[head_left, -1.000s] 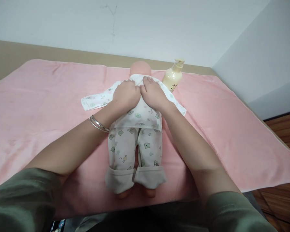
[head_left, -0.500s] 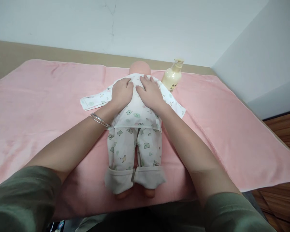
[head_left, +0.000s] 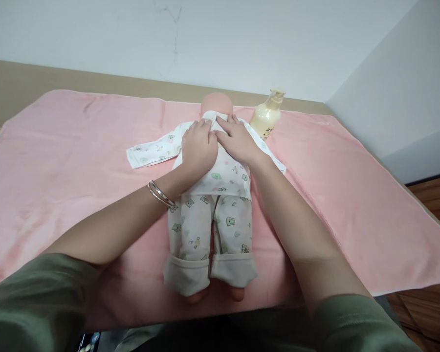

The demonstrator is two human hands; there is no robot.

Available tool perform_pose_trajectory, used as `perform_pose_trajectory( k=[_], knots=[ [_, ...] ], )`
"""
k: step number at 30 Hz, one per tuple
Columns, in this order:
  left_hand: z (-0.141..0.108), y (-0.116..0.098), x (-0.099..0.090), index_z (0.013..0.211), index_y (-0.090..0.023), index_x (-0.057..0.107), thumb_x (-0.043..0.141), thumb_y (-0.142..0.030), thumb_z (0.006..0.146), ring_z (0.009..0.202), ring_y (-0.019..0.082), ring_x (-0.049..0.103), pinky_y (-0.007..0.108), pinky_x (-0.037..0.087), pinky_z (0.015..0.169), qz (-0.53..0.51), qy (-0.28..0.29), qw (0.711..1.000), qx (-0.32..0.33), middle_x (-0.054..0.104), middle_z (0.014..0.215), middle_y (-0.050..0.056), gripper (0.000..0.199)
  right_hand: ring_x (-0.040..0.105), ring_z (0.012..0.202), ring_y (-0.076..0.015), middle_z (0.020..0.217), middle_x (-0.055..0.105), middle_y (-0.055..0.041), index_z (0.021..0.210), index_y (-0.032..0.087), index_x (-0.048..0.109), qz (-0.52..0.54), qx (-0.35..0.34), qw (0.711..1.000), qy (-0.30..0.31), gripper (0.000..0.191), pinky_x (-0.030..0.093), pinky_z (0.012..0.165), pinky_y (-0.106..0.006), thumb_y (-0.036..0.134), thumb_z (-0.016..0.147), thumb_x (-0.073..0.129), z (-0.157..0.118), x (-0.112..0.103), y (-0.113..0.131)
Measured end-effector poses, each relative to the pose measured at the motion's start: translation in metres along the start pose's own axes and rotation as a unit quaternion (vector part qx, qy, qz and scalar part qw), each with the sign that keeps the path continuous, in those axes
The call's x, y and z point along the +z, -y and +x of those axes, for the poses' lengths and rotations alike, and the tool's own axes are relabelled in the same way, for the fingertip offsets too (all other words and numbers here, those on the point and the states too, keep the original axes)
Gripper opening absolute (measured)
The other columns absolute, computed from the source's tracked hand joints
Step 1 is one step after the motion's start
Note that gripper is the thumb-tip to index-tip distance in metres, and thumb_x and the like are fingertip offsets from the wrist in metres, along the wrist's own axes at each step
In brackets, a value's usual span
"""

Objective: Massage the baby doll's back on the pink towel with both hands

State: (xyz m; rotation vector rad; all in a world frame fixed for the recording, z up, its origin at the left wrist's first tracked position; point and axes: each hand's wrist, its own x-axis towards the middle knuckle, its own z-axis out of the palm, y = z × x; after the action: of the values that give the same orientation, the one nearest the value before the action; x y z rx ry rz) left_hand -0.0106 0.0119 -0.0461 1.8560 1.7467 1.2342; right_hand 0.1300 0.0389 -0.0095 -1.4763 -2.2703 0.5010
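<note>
A baby doll lies on its belly, judging by the smooth back of its bald head [head_left: 217,103], with its feet toward me. It wears a white printed shirt [head_left: 227,178] and matching trousers [head_left: 196,227] with turned-up cuffs. My left hand [head_left: 200,146] rests on the left side of the upper back, its fingers laid on the cloth. Opposite it, my right hand [head_left: 240,142] lies on the right side, fingers stretched toward the collar and thumb apart. The thumbs nearly meet at the middle. Between the hands, the shirt forms a small fold below the head.
Under the doll is a pink blanket [head_left: 77,171] on a tan tabletop [head_left: 22,80]. A cream pump bottle [head_left: 267,117] stands just right of the doll's shoulder. The wall [head_left: 242,44] rises behind, and brown wooden furniture [head_left: 436,200] shows at right.
Both hands have slid inward over the shirt and now lie closer together. A fold has appeared near the collar. The whole view has shifted slightly.
</note>
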Motion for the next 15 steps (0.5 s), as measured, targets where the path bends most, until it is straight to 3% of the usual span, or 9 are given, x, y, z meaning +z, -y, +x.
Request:
perform_pose_trajectory(
  k=[3,6,8,12,15],
  knots=[
    [0.002,0.0,-0.002,0.146,-0.019,0.064,0.041,-0.026,0.099,0.161,0.028,0.041,0.049,0.024,0.141,-0.015,0.018,1.0,-0.013,0.054,0.164,0.006,0.053,0.028,0.166,-0.0333,0.173,0.039,-0.0162,0.166,0.014,0.039,-0.056,-0.016,0.998,-0.002,0.063,0.025,0.136,-0.058,0.038,0.107,0.037,-0.006,-0.002,0.011],
    [0.014,0.004,-0.009,0.141,-0.018,0.068,0.042,-0.024,0.097,0.158,0.027,0.046,0.047,0.028,0.14,-0.033,0.036,0.998,-0.041,0.059,0.16,0.007,0.052,0.051,0.15,-0.0393,0.155,0.056,-0.0279,0.157,0.002,0.046,-0.131,0.03,0.991,-0.025,0.061,0.04,0.126,-0.059,0.036,0.11,0.031,-0.022,0.0,0.035],
    [0.021,0.006,-0.013,0.137,-0.018,0.071,0.043,-0.024,0.096,0.153,0.027,0.051,0.045,0.033,0.138,-0.039,0.047,0.997,-0.041,0.064,0.155,0.007,0.051,0.057,0.142,-0.0417,0.147,0.061,-0.0325,0.153,-0.004,0.048,-0.172,0.053,0.983,-0.042,0.06,0.046,0.12,-0.058,0.035,0.11,0.033,-0.032,0.004,0.05],
    [0.023,0.007,-0.015,0.137,-0.016,0.071,0.04,-0.024,0.097,0.147,0.026,0.057,0.044,0.038,0.135,-0.013,0.04,0.999,-0.03,0.065,0.153,0.009,0.051,0.055,0.144,-0.0409,0.148,0.06,-0.0316,0.15,-0.005,0.051,-0.162,0.047,0.985,-0.042,0.06,0.046,0.121,-0.056,0.035,0.108,0.034,-0.033,0.007,0.053],
    [0.016,0.004,-0.011,0.139,-0.012,0.069,0.038,-0.022,0.096,0.146,0.028,0.057,0.046,0.038,0.134,0.03,0.022,0.999,-0.009,0.065,0.151,0.013,0.054,0.035,0.162,-0.0379,0.169,0.041,-0.0266,0.159,-0.003,0.041,-0.095,0.046,0.994,-0.019,0.069,0.032,0.133,-0.056,0.041,0.107,0.032,-0.016,0.004,0.032]
  ],
)
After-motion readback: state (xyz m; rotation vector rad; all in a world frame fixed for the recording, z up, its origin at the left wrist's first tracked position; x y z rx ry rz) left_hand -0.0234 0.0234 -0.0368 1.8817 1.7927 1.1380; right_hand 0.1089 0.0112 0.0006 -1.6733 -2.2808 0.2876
